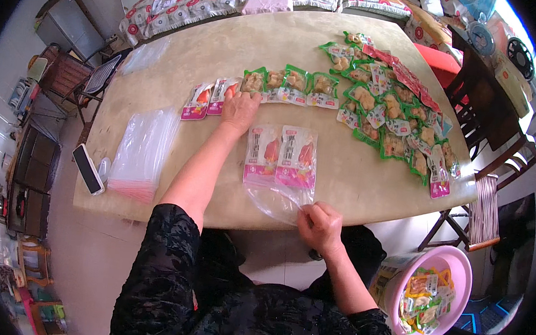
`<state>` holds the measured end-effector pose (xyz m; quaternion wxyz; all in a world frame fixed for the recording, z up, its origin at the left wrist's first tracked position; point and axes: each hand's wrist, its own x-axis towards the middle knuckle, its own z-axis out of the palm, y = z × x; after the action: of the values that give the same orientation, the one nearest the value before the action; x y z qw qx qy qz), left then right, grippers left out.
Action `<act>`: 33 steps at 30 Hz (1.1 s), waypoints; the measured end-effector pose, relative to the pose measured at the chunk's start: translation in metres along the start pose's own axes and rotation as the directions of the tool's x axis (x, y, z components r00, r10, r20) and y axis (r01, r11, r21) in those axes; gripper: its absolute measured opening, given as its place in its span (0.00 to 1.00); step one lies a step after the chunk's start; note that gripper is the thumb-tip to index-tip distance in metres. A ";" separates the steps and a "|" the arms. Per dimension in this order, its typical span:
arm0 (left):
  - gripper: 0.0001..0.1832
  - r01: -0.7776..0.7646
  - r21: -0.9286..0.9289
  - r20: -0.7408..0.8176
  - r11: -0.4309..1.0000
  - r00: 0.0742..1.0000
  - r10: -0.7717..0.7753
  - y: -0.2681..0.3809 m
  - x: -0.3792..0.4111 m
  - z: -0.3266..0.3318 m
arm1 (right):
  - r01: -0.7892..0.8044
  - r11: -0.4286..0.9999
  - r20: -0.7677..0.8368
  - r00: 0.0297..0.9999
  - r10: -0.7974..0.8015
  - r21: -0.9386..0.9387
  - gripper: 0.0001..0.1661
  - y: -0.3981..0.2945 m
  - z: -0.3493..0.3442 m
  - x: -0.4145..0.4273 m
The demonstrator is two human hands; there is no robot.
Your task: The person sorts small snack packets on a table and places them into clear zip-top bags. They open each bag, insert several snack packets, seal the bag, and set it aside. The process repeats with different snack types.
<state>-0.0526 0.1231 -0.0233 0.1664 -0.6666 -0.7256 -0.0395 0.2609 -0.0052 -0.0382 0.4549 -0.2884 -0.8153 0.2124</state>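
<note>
My right hand (321, 226) grips the mouth of a clear plastic zip bag (277, 201) at the table's near edge. Inside the bag two pink-and-white food pouches (297, 155) lie side by side. My left hand (241, 111) reaches forward, its fingertips on a pink-bottomed pouch (217, 98) in a row on the table. Another such pouch (196, 103) lies to its left, and several green-edged vacuum packs (296, 82) continue the row to the right. Whether the left fingers grip the pouch or only touch it is hidden by the hand.
A stack of clear bags (142, 150) and a white-framed device (89, 170) lie on the table (193, 161) at left, more clear bags (147, 56) at the far left. A large pile of green-edged packs (395, 109) covers the right side. A pink tub (463, 296) of packs stands below right.
</note>
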 end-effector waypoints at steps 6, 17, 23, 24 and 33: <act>0.06 -0.052 -0.042 -0.060 0.998 0.997 0.049 -0.007 -0.048 -0.017 | -0.028 0.999 -0.032 0.999 0.027 -0.022 0.06 0.002 0.004 0.002; 0.20 -0.008 -0.249 -0.256 0.969 0.965 -0.057 0.007 -0.012 -0.016 | 0.029 0.998 -0.042 0.999 -0.031 -0.050 0.06 0.007 0.006 0.000; 0.15 0.035 -0.074 -0.121 0.997 0.992 -0.044 0.008 0.016 0.016 | 0.017 0.999 -0.029 0.999 -0.018 -0.048 0.06 0.003 0.007 -0.002; 0.13 -0.008 -0.010 -0.142 1.000 0.990 0.007 0.007 0.015 0.018 | 0.014 0.999 -0.028 0.999 -0.016 -0.052 0.06 0.002 0.007 -0.003; 0.06 -0.210 0.154 -0.418 0.965 0.871 0.256 -0.032 -0.107 -0.024 | 0.003 0.998 -0.040 0.999 -0.005 -0.067 0.04 0.003 0.008 -0.001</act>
<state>-0.0738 0.0111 -0.0272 0.3618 -0.7140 -0.5853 -0.1290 0.2552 -0.0047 -0.0444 0.4615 -0.3060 -0.8134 0.1781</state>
